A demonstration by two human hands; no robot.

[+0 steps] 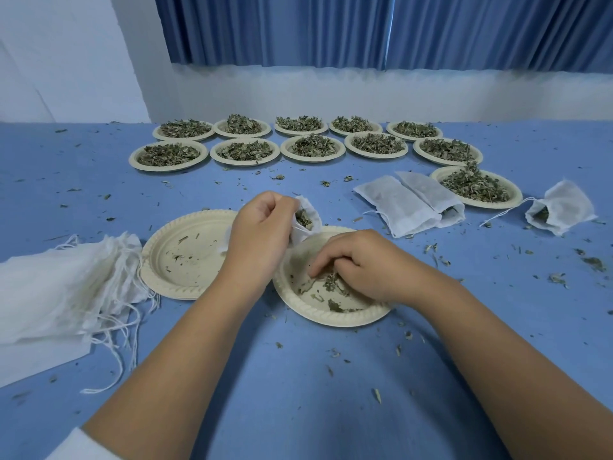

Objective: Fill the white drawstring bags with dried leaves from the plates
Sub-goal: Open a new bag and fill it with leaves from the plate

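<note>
My left hand point(260, 234) grips a white drawstring bag point(308, 215) by its mouth, held open above the near plate's far rim, with dried leaves showing inside. My right hand point(351, 262) reaches into the near cream plate point(331, 318), its curled fingers pinching the few dried leaves point(331, 283) left there. A second cream plate point(185, 254) to the left holds only crumbs.
Several plates heaped with dried leaves point(313, 147) stand in two rows at the back, and one more plate point(476, 187) at right. Three filled bags point(411, 202) point(560, 207) lie beside it. A pile of flat white bags point(63, 287) lies at left. Leaf bits litter the blue table.
</note>
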